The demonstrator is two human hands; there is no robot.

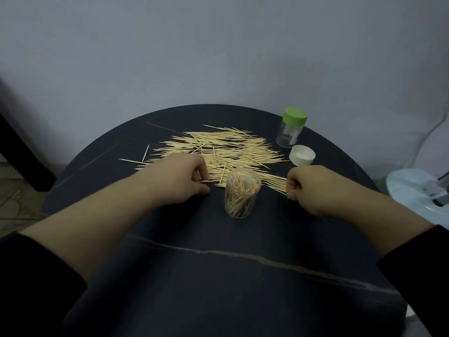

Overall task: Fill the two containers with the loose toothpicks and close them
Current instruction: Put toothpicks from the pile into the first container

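A wide heap of loose toothpicks [218, 149] lies across the far half of the round dark table [218, 276]. In front of it stands an open clear container [241, 193], partly filled with toothpicks. Its white lid [302, 155] lies upside down to the right. A second clear container with a green lid [291, 127] stands closed at the back right, nearly empty. My left hand [184, 181] rests left of the open container, its curled fingers pinching toothpicks at the heap's near edge. My right hand [308, 188] sits to the right, gripping a few toothpicks.
A grey wall rises right behind the table. A pale blue object [418, 190] with a white cable sits off the table's right edge. A dark furniture leg [24, 152] stands on the tiled floor at the left.
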